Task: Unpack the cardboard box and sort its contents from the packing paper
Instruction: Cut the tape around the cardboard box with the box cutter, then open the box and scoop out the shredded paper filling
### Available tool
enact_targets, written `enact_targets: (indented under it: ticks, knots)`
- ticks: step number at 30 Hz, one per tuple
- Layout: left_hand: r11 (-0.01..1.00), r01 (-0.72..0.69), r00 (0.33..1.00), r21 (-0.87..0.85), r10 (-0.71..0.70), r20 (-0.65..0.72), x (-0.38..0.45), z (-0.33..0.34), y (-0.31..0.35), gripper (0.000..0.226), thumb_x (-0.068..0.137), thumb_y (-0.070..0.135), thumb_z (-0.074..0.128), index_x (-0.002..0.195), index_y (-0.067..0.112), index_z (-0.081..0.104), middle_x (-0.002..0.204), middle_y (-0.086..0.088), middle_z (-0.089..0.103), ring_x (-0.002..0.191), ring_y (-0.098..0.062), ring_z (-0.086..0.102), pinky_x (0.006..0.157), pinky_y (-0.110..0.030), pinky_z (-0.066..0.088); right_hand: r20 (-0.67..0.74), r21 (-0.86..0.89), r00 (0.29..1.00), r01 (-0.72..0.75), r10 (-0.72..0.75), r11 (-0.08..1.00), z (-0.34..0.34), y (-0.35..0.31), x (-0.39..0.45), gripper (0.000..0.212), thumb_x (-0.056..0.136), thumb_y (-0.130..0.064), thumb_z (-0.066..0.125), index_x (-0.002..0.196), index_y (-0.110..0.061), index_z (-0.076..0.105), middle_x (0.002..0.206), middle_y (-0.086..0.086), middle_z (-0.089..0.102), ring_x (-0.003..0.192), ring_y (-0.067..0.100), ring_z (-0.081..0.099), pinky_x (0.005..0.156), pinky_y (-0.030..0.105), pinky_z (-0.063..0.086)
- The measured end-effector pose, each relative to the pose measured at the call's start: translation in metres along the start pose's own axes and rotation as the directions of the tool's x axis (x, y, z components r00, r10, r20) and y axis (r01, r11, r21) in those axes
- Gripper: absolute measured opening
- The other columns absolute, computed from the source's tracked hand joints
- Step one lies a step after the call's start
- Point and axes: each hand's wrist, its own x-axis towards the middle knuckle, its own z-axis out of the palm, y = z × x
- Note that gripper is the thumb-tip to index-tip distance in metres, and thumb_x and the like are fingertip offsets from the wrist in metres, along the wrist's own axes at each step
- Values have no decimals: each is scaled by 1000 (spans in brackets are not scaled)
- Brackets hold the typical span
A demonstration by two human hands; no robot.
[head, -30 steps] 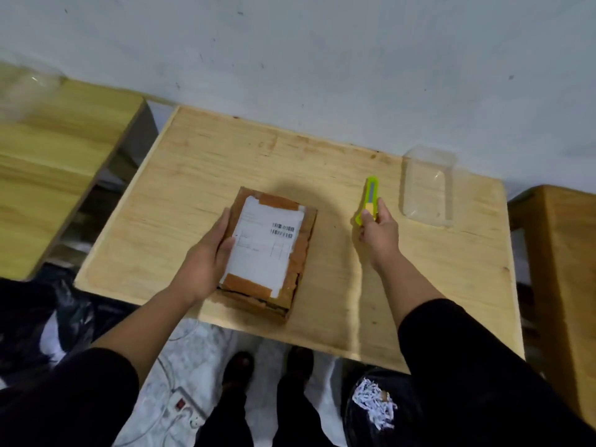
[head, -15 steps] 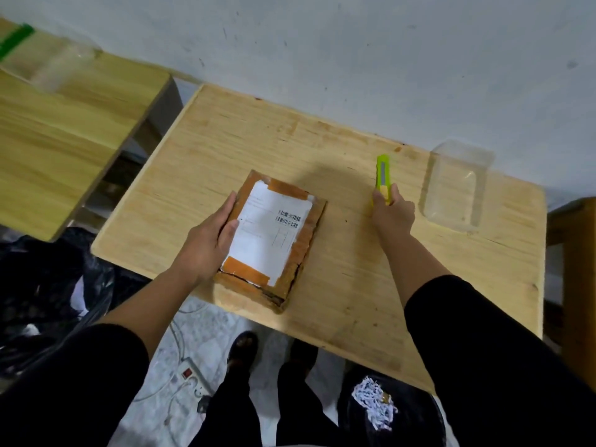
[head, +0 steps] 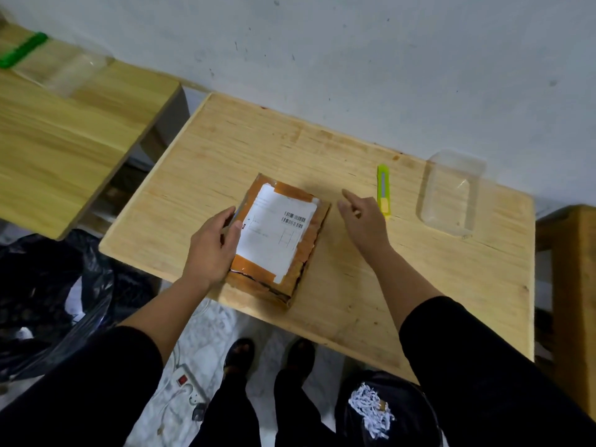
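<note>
A flat cardboard box (head: 279, 235) with brown tape and a white shipping label lies closed near the front edge of the wooden table (head: 338, 156). My left hand (head: 213, 245) holds the box's left side, with the thumb on top. My right hand (head: 362, 219) hovers open just right of the box, fingers relaxed and holding nothing. A yellow-green utility knife (head: 383, 191) lies on the table right beside that hand, apart from it.
A clear plastic container (head: 451, 193) sits at the table's far right. A second wooden table (head: 64, 130) at left carries another clear container (head: 64, 71) with a green strip. Black bags lie on the floor; one (head: 383, 411) below holds shredded paper. A power strip (head: 187, 383) lies by my feet.
My right hand has let go of the utility knife, which now lies on the table, and has moved left toward the box. My left hand stays on the box.
</note>
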Motion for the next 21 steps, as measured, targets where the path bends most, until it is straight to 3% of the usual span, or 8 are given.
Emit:
enact_targets:
  ticks: [4, 7, 8, 11, 14, 16, 18, 21]
  knots:
    - [998, -57, 995, 13, 56, 76, -13, -3, -8, 69, 81, 53, 55, 140, 24, 33, 137, -2, 45, 122, -16, 44, 98, -27, 36, 111, 34, 992, 54, -58, 998, 18, -17, -6, 43, 90, -39, 55, 132, -26, 51, 119, 0, 47, 113, 15, 48, 101, 27, 36]
    - [990, -139, 984, 14, 136, 113, -17, -6, -13, 78, 75, 58, 60, 139, 24, 32, 129, 8, 39, 116, -4, 37, 86, -2, 32, 120, -26, 990, 76, -72, 997, 22, -20, -7, 41, 93, -31, 51, 134, -27, 48, 130, 2, 52, 119, 16, 48, 97, 22, 30]
    - [987, -161, 980, -3, 161, 118, -17, -6, -15, 75, 75, 55, 64, 138, 24, 34, 126, 10, 38, 115, -2, 36, 82, 1, 32, 111, -26, 992, 68, -65, 997, 24, -20, -8, 40, 94, -30, 50, 134, -28, 49, 130, 1, 53, 119, 16, 48, 94, 20, 30]
    - [978, -207, 967, -13, 207, 151, -7, -7, -18, 67, 76, 43, 70, 134, 27, 39, 127, 10, 41, 117, -8, 41, 84, -18, 44, 42, -11, 998, 46, -46, 999, 28, -17, -11, 37, 94, -28, 49, 131, -28, 52, 123, 1, 56, 114, 15, 51, 87, 18, 31]
    - [940, -262, 962, 218, 237, 133, 12, -11, -18, 65, 76, 48, 69, 130, 22, 47, 136, -4, 45, 121, -21, 47, 90, -39, 45, -69, 2, 996, 52, -52, 999, 31, -11, -20, 35, 94, -22, 50, 129, -23, 55, 113, 2, 60, 110, 17, 53, 79, 14, 32]
    - [898, -267, 961, 351, 273, 32, 25, -12, -12, 62, 74, 48, 70, 124, 15, 53, 138, -11, 45, 125, -27, 45, 90, -46, 40, -133, 45, 991, 0, 5, 999, 32, -6, -30, 37, 93, -23, 52, 129, -24, 55, 115, 6, 59, 110, 16, 52, 84, 16, 34]
    - [931, -152, 984, 332, 176, -42, 34, -11, -1, 59, 76, 45, 69, 124, 16, 52, 142, -11, 38, 128, -27, 39, 94, -48, 37, -170, 76, 982, -70, 83, 995, 35, -2, -45, 41, 91, -31, 54, 132, -27, 52, 113, 6, 56, 105, 16, 51, 90, 23, 38]
    - [989, 69, 998, 131, -66, -24, 43, -5, 8, 56, 79, 44, 64, 126, 17, 48, 139, -9, 37, 124, -26, 41, 98, -42, 38, -205, 104, 971, -104, 124, 989, 40, -4, -73, 52, 88, -39, 59, 136, -26, 46, 105, 4, 48, 97, 12, 48, 86, 22, 36]
